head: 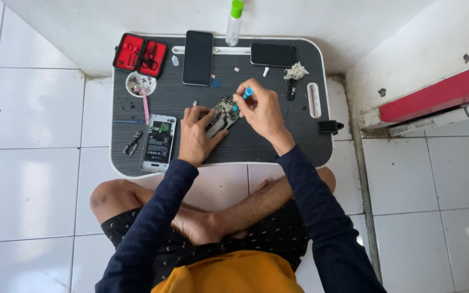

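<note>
A small circuit board (225, 111) is held near the middle of the dark lap table (256, 146), a little nearer its far edge than its near edge. The left hand (196, 135) is laid flat beside and under the board, fingers curled lightly around its near end to pin it down. The right hand (261, 111) is closed in a pinch on a thin tool with a blue handle (248, 92), its tip brought to the board's far end.

Handling judgement: the board is judged light, rigid and thin, with green and metallic patches; it is likely brittle and best gripped by its bare edges, not across the mounted parts. The tool handle looks smooth plastic, slender, easily rolled between fingertips.

Materials noted: the table top is dark with a fine ribbed grain and a pale rounded rim. At its near left corner an opened phone body (158, 142) lies face down, its flat dark battery and a green board exposed. Small pliers (132, 143) lie just left of it. A red-lined tool case (140, 54) stands open at the far left corner, with a small round dish (140, 83) of tiny parts below it. Two glossy black phones (198, 57) (273, 55) lie along the far edge, a clear bottle with a green cap (234, 23) between them.
</note>
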